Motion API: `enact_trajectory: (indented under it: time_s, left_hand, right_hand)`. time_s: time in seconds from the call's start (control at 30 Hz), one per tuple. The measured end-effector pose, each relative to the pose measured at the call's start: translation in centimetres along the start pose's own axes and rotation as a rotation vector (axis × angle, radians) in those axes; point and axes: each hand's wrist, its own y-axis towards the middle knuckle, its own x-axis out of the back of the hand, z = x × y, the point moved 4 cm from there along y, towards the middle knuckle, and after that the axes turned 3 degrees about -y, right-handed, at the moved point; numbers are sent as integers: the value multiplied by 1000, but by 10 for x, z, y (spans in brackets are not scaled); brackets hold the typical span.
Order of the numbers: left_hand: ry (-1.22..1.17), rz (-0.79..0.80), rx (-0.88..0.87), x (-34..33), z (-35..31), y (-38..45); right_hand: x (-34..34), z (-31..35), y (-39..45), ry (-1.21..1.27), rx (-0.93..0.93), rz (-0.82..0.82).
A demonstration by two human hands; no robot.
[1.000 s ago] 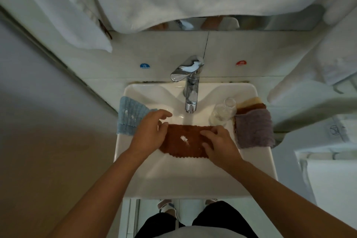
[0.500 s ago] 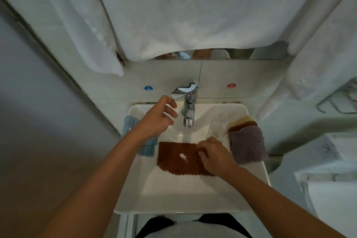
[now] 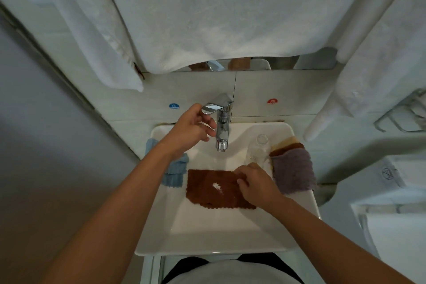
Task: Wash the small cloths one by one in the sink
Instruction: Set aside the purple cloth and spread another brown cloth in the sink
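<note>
Fingers of the left hand point(image 3: 191, 130) curl loosely at the chrome faucet lever point(image 3: 216, 105), gripping nothing, while the right hand point(image 3: 255, 183) pinches the brown cloth point(image 3: 212, 188) spread in the white sink point(image 3: 207, 233), a blue cloth point(image 3: 175, 170) on its left rim.

Rust-brown ribbed cloth point(image 3: 214, 188) with white speck; pale-blue ribbed cloth point(image 3: 175, 172); mauve fluffy cloth point(image 3: 294, 172); white basin point(image 3: 207, 237); chrome tap point(image 3: 221, 127).
</note>
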Motion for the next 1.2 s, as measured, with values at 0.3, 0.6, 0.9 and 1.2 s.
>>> enact_trajectory:
  time_s: [0.3,0.6,0.9,1.2]
  left_hand:
    - [56,-5,-16,-1,-5,2]
    - [84,-27,-6,5,-5,2]
    - [43,-23,-46,0,-18,-5]
    - [-6,-8,-65,-3,-23,-1]
  right_hand:
    - [-2,-8,-2,36,-23,5]
    - [-1,-9,1,50,-22,-7]
    - [-5,-15,1,45,-31,32]
    - [-10,-21,1,40,-62,70]
